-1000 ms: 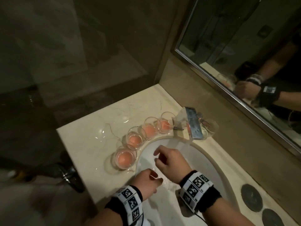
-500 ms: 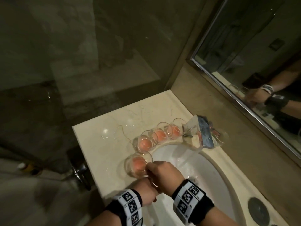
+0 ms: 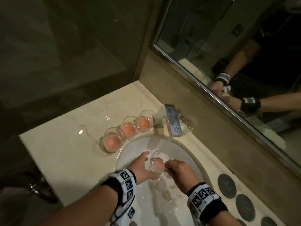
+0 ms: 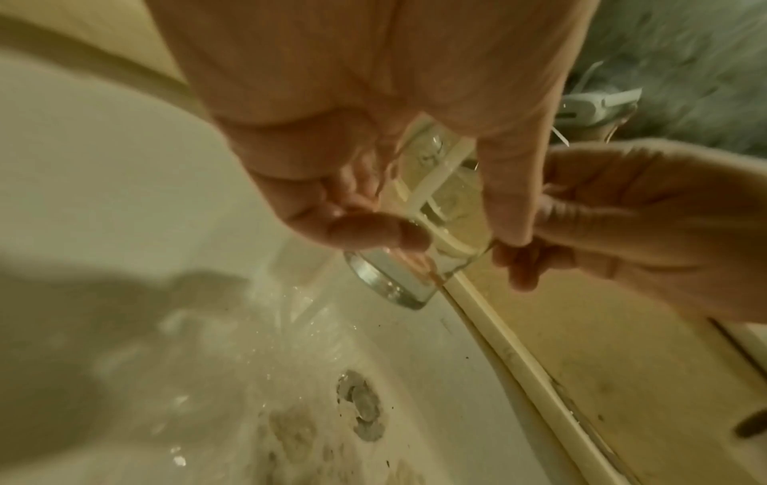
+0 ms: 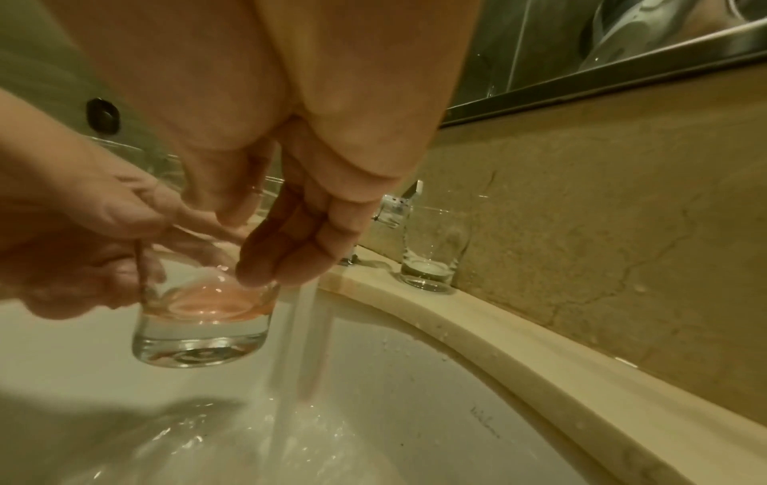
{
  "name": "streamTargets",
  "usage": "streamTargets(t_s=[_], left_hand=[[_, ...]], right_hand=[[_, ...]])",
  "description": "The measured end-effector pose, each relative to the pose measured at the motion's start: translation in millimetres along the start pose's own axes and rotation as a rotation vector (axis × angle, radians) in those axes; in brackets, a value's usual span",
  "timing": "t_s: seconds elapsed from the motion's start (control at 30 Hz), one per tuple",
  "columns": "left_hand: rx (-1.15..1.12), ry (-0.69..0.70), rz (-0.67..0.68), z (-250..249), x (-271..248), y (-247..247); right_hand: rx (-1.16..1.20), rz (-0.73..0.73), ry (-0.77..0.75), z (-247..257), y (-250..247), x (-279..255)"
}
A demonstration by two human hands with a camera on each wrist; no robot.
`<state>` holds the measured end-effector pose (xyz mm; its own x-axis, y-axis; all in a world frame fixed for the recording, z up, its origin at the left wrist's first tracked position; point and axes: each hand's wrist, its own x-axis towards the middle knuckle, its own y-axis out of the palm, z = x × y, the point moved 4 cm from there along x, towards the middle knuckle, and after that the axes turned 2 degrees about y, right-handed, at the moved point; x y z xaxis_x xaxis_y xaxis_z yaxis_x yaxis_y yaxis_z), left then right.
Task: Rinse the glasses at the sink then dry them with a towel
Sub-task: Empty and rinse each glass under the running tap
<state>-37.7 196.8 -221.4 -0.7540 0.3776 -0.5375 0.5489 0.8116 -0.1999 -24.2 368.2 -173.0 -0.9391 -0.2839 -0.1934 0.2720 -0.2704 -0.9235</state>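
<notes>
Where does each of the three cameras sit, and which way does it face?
Head: above, facing down at the sink; both forearms show.
Left wrist: under the left hand, facing down at the drain.
Right wrist: under the right hand, facing the tap's stream.
All three share the held glass.

Clear glass (image 3: 157, 163) with pink residue, upright over the sink (image 3: 130, 149) basin.

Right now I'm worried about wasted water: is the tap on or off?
On. A stream of water falls from the faucet into the sink, beside the held glass.
</notes>
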Motion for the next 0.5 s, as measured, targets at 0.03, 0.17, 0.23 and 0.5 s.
streamTargets(t_s=[0.03,0.17,0.23,0.5], left_hand=[[-0.017,0.037,0.027,-8,10,4],[-0.155,0.127,0.105,-22,47,17],[-0.227,0.122,0.077,-24,59,20],[-0.364,-0.038,-0.107,-34,75,34]], right_hand=[[0.006,0.002,0.008,-3,-2,3],[0.02,0.044,0.042,-20,-7,17],[0.075,0.015,0.086,-28,-10,22],[1.36,-0.081,0.714,-50,37,11]])
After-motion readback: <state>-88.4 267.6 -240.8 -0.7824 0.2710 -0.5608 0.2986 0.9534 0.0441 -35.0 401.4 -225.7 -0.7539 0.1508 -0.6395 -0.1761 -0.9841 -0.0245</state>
